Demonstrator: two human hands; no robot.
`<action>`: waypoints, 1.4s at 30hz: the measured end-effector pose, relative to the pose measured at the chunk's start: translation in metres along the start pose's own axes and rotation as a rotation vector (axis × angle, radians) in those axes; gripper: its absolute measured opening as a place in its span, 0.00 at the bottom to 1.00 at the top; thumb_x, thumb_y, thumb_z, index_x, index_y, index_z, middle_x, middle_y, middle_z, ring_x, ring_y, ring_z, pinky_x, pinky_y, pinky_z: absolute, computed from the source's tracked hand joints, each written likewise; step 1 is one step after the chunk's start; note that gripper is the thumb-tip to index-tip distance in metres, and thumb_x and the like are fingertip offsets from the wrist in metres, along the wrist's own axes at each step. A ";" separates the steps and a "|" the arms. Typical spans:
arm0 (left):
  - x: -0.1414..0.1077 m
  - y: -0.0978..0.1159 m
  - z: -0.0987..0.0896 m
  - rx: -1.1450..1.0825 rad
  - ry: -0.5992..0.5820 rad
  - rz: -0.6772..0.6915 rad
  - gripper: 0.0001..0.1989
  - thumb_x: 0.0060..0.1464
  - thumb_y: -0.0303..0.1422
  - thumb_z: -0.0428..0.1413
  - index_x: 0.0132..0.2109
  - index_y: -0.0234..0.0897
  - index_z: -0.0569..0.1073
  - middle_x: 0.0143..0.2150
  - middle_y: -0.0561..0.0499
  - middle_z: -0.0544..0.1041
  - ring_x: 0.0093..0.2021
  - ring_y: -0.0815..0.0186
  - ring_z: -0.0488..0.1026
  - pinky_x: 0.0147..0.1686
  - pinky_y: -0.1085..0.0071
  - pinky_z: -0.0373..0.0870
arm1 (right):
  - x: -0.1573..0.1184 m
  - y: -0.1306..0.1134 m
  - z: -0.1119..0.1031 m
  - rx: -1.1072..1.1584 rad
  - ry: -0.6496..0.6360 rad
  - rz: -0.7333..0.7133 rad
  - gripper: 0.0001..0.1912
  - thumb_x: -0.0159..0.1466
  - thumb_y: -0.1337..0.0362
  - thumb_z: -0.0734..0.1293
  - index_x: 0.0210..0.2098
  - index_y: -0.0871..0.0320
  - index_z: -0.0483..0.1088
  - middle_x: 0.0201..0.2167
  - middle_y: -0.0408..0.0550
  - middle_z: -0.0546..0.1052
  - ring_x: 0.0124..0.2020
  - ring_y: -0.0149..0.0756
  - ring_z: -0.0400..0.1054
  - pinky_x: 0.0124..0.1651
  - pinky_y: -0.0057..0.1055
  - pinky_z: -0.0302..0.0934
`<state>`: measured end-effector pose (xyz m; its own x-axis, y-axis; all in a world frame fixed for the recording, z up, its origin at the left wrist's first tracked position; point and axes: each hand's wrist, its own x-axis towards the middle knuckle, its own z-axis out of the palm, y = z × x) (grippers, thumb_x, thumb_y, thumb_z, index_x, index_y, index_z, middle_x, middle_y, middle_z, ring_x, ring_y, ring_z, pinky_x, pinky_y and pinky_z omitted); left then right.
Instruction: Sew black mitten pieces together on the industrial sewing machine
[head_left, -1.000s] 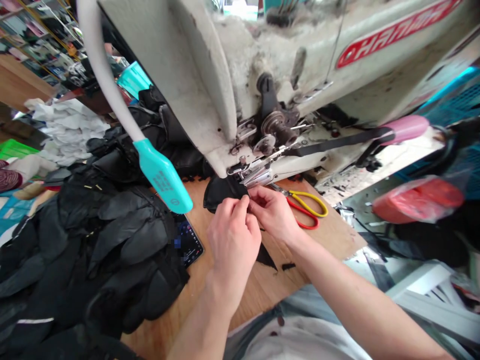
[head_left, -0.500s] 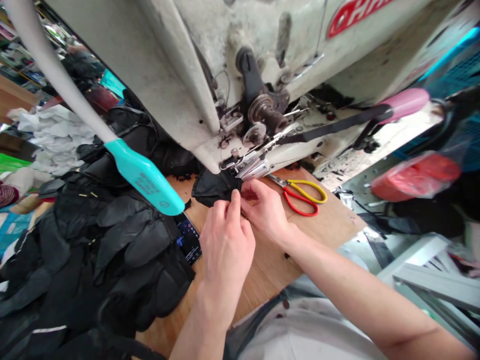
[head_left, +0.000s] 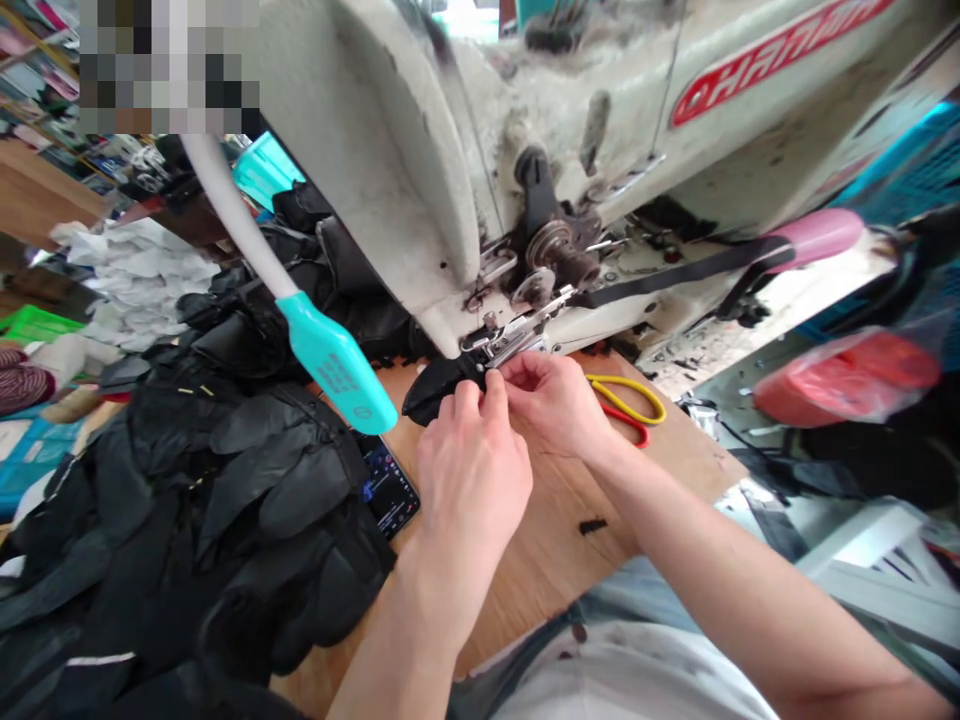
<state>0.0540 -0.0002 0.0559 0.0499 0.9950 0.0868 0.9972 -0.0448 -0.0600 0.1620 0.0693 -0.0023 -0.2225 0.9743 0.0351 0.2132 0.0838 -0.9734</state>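
A small black fabric piece (head_left: 436,390) lies at the needle area of the sewing machine (head_left: 390,190), part of it hidden by my hands. My left hand (head_left: 476,455) holds the piece's near side, its fingers bent and pressed onto the cloth. Close by on the right, my right hand (head_left: 559,405) pinches the edge of the cloth beside the metal guide (head_left: 517,340); its fingertips are partly hidden. Scissors with yellow and red handles (head_left: 630,395) lie just beyond my right hand, their blades covered by it.
Black cut fabric pieces (head_left: 225,480) are heaped on the left of the wooden table (head_left: 540,560), beside a phone (head_left: 391,485). A lamp with a turquoise head (head_left: 341,370) hangs over them. A black scrap (head_left: 592,526) lies near the front edge. A pink-handled lever (head_left: 817,240) juts out right.
The whole view has shifted, so machine and table appear further right and lower. The black piece shows narrower beside my left fingers. My right hand now covers more of the scissors.
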 end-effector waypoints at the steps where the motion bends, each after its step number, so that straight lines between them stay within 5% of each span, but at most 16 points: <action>1: -0.002 -0.001 0.000 -0.016 0.001 -0.005 0.27 0.59 0.29 0.52 0.65 0.36 0.66 0.45 0.45 0.73 0.44 0.58 0.74 0.35 0.66 0.71 | -0.001 0.001 0.002 0.023 0.017 -0.001 0.03 0.58 0.65 0.68 0.29 0.58 0.73 0.25 0.43 0.77 0.25 0.31 0.68 0.29 0.26 0.60; 8: -0.016 -0.010 0.005 -0.058 0.045 -0.067 0.22 0.63 0.28 0.49 0.62 0.43 0.70 0.44 0.48 0.75 0.40 0.61 0.76 0.29 0.68 0.66 | -0.021 0.018 0.027 0.005 0.137 -0.038 0.03 0.59 0.66 0.67 0.32 0.56 0.68 0.26 0.42 0.75 0.27 0.31 0.67 0.31 0.27 0.60; 16: 0.006 -0.010 -0.006 0.026 -0.057 0.043 0.23 0.61 0.28 0.49 0.63 0.39 0.69 0.44 0.47 0.76 0.41 0.58 0.77 0.35 0.65 0.70 | -0.003 0.004 0.001 -0.003 0.018 0.009 0.02 0.57 0.67 0.68 0.29 0.58 0.73 0.24 0.42 0.76 0.25 0.30 0.66 0.29 0.26 0.58; 20: 0.003 -0.013 -0.001 -0.050 -0.117 0.064 0.30 0.60 0.31 0.53 0.68 0.34 0.60 0.49 0.43 0.74 0.45 0.55 0.76 0.41 0.62 0.73 | -0.002 0.001 0.005 0.050 0.073 0.028 0.04 0.57 0.65 0.68 0.28 0.58 0.73 0.24 0.43 0.76 0.25 0.31 0.67 0.28 0.26 0.59; 23: -0.010 -0.016 0.009 -0.112 -0.063 0.041 0.33 0.58 0.27 0.53 0.70 0.34 0.57 0.49 0.43 0.73 0.45 0.56 0.76 0.41 0.63 0.73 | -0.013 0.008 0.021 0.063 0.168 -0.001 0.03 0.59 0.64 0.67 0.31 0.57 0.71 0.27 0.43 0.77 0.27 0.32 0.69 0.31 0.27 0.62; 29: -0.021 -0.018 0.010 -0.153 0.054 -0.022 0.24 0.61 0.24 0.50 0.63 0.42 0.69 0.45 0.48 0.75 0.40 0.62 0.77 0.33 0.69 0.70 | -0.025 0.025 0.043 0.064 0.207 -0.046 0.04 0.61 0.64 0.66 0.31 0.55 0.66 0.27 0.42 0.74 0.27 0.31 0.66 0.32 0.27 0.61; 36: 0.003 -0.009 -0.009 0.004 -0.050 0.056 0.23 0.59 0.26 0.50 0.60 0.42 0.72 0.43 0.48 0.76 0.36 0.61 0.77 0.30 0.67 0.69 | -0.012 0.013 0.014 0.093 0.056 -0.023 0.01 0.58 0.68 0.66 0.30 0.57 0.71 0.25 0.42 0.76 0.26 0.31 0.67 0.30 0.26 0.60; 42: 0.005 -0.014 0.000 -0.130 0.051 0.016 0.20 0.61 0.28 0.52 0.59 0.40 0.73 0.45 0.46 0.76 0.44 0.58 0.76 0.39 0.65 0.73 | -0.001 0.005 0.008 0.190 0.054 0.062 0.04 0.55 0.65 0.68 0.28 0.59 0.73 0.24 0.44 0.76 0.25 0.31 0.67 0.28 0.26 0.60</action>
<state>0.0407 0.0057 0.0570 0.0657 0.9883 0.1376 0.9949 -0.0755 0.0674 0.1557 0.0669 -0.0092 -0.1619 0.9866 -0.0192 0.0406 -0.0128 -0.9991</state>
